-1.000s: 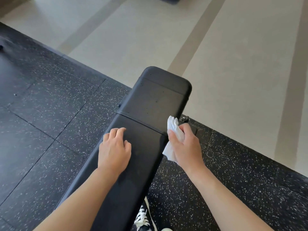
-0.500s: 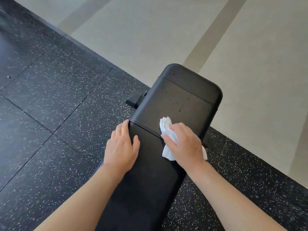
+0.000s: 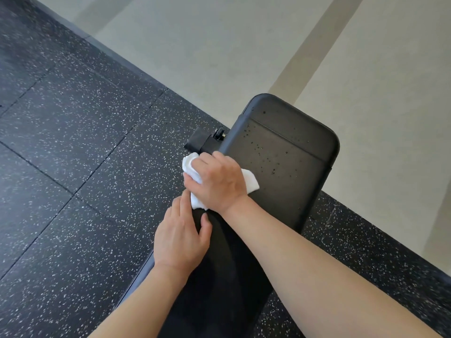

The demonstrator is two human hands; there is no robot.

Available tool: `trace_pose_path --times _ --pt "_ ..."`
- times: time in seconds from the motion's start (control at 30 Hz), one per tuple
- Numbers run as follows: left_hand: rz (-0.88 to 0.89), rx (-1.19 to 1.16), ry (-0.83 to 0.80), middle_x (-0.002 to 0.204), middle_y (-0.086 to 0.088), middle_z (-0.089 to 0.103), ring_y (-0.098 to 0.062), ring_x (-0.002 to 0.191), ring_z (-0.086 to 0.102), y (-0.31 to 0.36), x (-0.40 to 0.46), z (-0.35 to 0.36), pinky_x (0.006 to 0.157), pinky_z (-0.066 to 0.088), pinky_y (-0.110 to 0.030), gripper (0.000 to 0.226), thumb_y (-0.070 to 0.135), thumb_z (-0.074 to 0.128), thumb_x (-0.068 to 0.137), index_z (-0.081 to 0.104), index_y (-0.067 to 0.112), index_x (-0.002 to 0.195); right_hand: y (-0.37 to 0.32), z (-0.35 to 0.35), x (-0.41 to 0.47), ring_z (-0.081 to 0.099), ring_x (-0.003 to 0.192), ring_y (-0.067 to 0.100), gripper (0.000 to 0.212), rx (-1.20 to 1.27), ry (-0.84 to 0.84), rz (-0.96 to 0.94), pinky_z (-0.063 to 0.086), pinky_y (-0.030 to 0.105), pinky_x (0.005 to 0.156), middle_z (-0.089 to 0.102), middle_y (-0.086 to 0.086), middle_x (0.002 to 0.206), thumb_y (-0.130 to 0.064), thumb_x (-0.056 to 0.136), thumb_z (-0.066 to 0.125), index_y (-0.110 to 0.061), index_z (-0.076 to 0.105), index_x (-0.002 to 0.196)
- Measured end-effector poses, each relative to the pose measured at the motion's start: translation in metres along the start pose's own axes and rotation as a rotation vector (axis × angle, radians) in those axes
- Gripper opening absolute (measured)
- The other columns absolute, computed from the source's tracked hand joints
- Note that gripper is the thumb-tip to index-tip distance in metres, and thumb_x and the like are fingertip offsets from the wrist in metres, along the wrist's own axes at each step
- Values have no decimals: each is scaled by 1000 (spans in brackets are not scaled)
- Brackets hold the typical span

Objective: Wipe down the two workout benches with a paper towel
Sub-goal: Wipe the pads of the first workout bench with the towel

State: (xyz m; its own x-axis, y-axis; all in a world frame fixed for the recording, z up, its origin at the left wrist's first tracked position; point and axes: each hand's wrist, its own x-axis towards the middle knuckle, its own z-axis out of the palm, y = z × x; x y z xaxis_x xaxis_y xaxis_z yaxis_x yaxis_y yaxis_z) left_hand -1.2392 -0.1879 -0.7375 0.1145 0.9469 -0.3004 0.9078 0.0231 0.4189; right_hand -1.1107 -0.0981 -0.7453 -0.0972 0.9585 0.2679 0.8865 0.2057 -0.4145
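Head view, looking down along a black padded workout bench (image 3: pixel 280 167) that runs from 6 o'clock up toward 1 o'clock. My right hand (image 3: pixel 217 182) lies palm down at the centre of the view, fingers curled and pressed onto a crumpled white paper towel (image 3: pixel 251 182), pinning it against the pad at the bench's left edge. White folds of the towel show on both sides of this hand: a bunched corner toward 10 o'clock beyond my fingertips, a flat flap toward 3 o'clock on the pad, and a small piece toward 7 o'clock near the wrist. My left hand (image 3: pixel 180 237) rests just below, toward 7 o'clock of the right, fingers extended and together, laid flat over the left edge of the bench and holding nothing; its fingertips touch or nearly touch the lower piece of towel. The far section of the pad, toward 1 o'clock, carries scattered dark droplets (image 3: pixel 273 162) on its surface. A black frame foot (image 3: pixel 197 141) with a bolt projects from under the bench toward 11 o'clock of my right hand. The bench stands on black speckled rubber flooring (image 3: pixel 73 167); beyond it, from 12 to 3 o'clock, lies pale flooring (image 3: pixel 195 57) with tan stripes.
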Motion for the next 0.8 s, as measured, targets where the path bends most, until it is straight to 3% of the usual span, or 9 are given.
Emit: trace_pose_path --times 0.17,0.33,0.47,0.63,0.8 --pt "-14 7 13 128 -2 58 -29 109 61 3 -1 -2 80 53 -44 70 52 35 93 42 14 151 2 -6 -2 49 63 26 30 12 -14 -57 39 38 53 55 3 68 -32 85 74 -15 57 68" --pt "-79 19 45 150 -7 51 -32 131 53 12 -7 -1 107 45 -51 71 47 37 96 37 11 158 31 -34 -42 42 60 23 26 -22 26 -118 38 40 51 48 1 64 -29 86 67 -14 56 68" --pt "-240 -95 192 151 -6 51 -33 133 50 42 -4 7 111 38 -52 57 35 40 101 44 14 154 91 -74 -101 32 61 21 29 -54 15 -160 37 40 50 37 -2 64 -25 90 64 -16 49 67" --pt "-452 -18 274 141 -8 62 -33 127 55 68 13 24 111 35 -52 47 32 42 105 53 14 147 165 -124 -134 30 65 18 20 -77 -108 -233 35 35 52 37 -3 68 -26 92 67 -19 52 80" --pt "-459 39 340 128 -9 66 -34 115 58 64 17 36 104 39 -52 53 39 34 98 57 14 139 165 -112 -121 29 64 20 28 -86 -26 -187 29 32 55 39 -1 66 -25 91 68 -15 53 69"
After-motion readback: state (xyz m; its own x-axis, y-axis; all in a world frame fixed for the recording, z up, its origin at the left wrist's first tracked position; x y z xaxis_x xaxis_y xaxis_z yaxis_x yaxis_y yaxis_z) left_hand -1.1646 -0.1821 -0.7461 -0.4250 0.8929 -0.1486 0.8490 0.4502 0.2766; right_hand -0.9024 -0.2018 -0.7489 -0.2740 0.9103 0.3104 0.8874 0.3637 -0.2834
